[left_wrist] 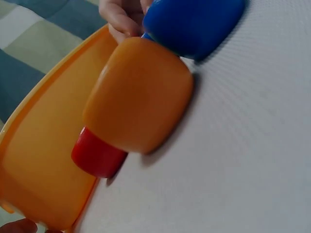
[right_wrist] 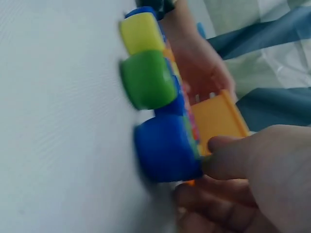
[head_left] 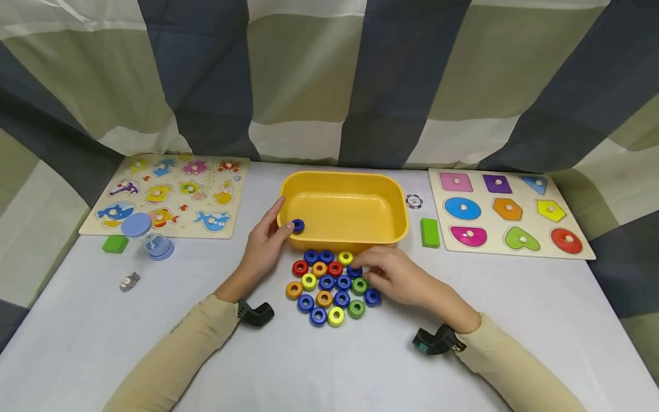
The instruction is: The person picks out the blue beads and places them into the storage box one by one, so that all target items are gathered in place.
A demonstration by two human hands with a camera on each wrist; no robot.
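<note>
A yellow plastic tray (head_left: 350,236) stands at the middle of the table, with my left hand (head_left: 261,247) at its left side. The left thumb lies over the rim and the fingers are along the outside. Just inside the tray, beside that thumb, is one blue ring (head_left: 298,226). In front of the tray lie several small rings in blue, red, orange, yellow and green, including an orange ring (left_wrist: 141,94) and a green ring (right_wrist: 149,80). My right hand (head_left: 399,276) pinches a blue ring (head_left: 354,271) at the group's right edge, partly hidden by fingers.
An animal peg puzzle (head_left: 139,200) lies at the left, near a blue sand timer (head_left: 154,243), a green block (head_left: 115,244) and a small grey figure (head_left: 130,281). At the right are a shape puzzle (head_left: 489,214), another green block (head_left: 429,233) and a round chip (head_left: 414,201).
</note>
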